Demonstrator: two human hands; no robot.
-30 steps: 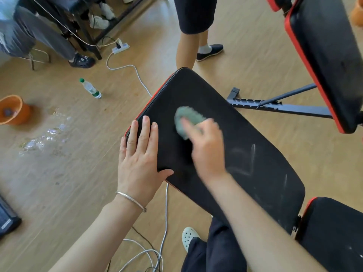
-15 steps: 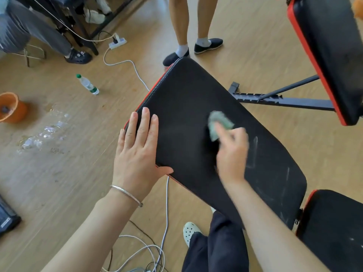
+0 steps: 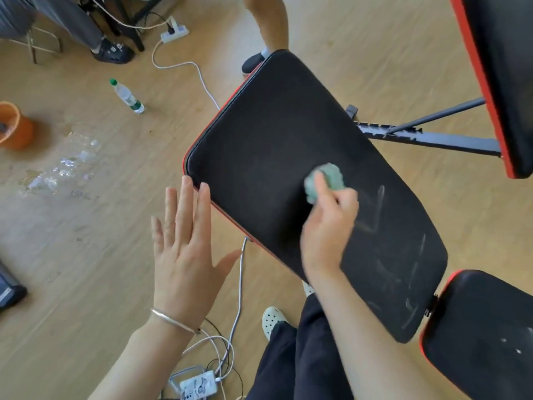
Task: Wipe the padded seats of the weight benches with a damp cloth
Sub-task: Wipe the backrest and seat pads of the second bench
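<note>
The person's right hand (image 3: 328, 226) grips a wadded green cloth (image 3: 327, 180), fingers curled round it with the forefinger laid along the top, probably to press the damp wad flat against the black, red-edged back pad (image 3: 274, 134) of the weight bench. The cloth sits near the middle of that pad, just beside pale smeary streaks (image 3: 381, 197) that run on toward the near end, so the wipe seems aimed at them. The half of the pad beyond the cloth looks evenly dark, while the small seat pad (image 3: 484, 336) at the lower right shows specks and looks unwiped.

The left hand (image 3: 184, 249) holds nothing, its fingers straight and fanned wide. The fingertips reach the pad's red edge, though whether they touch it cannot be told. It may be placed there to steady the bench. A thin metal bracelet (image 3: 173, 320) circles that wrist.

An orange bucket (image 3: 14, 125) stands on the wooden floor beside a wet patch (image 3: 63, 168), likely the water source for the cloth.

A plastic bottle (image 3: 127, 96) with a green band stands nearby, its label too small to read. A white device (image 3: 199, 385) among the cables below carries dark marks that are also illegible
</note>
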